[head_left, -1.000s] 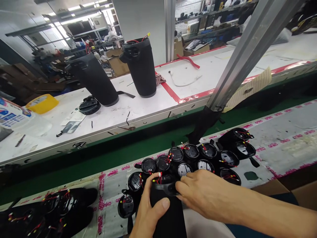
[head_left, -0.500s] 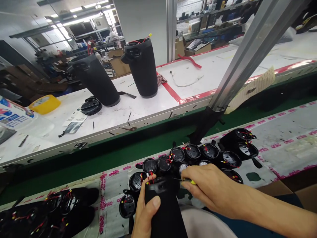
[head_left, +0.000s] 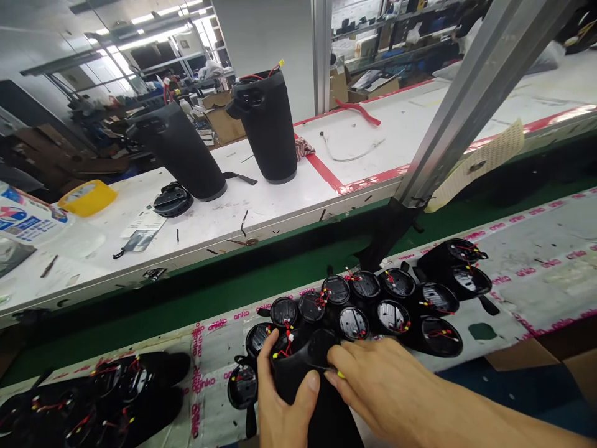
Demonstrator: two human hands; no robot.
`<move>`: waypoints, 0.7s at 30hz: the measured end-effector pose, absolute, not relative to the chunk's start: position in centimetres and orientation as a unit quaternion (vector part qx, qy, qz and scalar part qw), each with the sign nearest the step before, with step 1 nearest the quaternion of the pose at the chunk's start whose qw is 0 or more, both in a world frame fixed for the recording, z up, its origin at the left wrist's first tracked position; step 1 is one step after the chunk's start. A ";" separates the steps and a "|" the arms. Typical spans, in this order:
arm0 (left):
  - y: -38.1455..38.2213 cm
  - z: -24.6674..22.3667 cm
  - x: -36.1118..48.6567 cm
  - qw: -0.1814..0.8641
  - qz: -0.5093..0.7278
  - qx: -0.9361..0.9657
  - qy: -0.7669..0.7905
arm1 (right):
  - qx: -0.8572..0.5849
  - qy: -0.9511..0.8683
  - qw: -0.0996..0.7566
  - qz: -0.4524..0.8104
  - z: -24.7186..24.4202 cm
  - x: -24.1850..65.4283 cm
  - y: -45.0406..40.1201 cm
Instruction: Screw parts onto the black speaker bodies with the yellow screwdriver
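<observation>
My left hand is wrapped round a black cylindrical speaker housing, tilted in front of me. Its open end has red wires with white and yellow plugs, and a strap-like black flap stands at the rim. My right hand is closed on a thin tool with a yellow handle, mostly covered by the fingers. The tool's narrow tip lies against the housing's side just below the flap; its exact kind is hidden.
Several black housings with wires stand beyond my hands, and more lie at the left. On the white bench are two upright housings, a yellow tape roll and a black round part. A metal post rises at the right.
My right hand has moved left and down, bringing the tool to the housing. The housing has turned, so its wired opening and the flap show more.
</observation>
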State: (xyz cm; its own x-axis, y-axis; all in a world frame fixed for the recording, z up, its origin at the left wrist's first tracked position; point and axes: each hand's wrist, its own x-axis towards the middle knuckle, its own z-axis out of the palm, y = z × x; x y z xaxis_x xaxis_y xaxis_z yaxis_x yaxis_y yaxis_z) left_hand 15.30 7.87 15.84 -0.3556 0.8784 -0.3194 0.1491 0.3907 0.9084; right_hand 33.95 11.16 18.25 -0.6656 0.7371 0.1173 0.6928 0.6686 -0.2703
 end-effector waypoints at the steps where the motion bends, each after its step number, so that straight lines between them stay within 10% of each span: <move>1: 7.9 16.0 15.4 0.430 0.413 0.363 0.716 | -0.395 -0.907 0.103 0.098 18.2 33.9 11.1; 21: 7.5 16.4 16.6 0.360 0.349 0.388 0.773 | -0.439 -0.894 0.088 0.006 16.8 32.7 9.3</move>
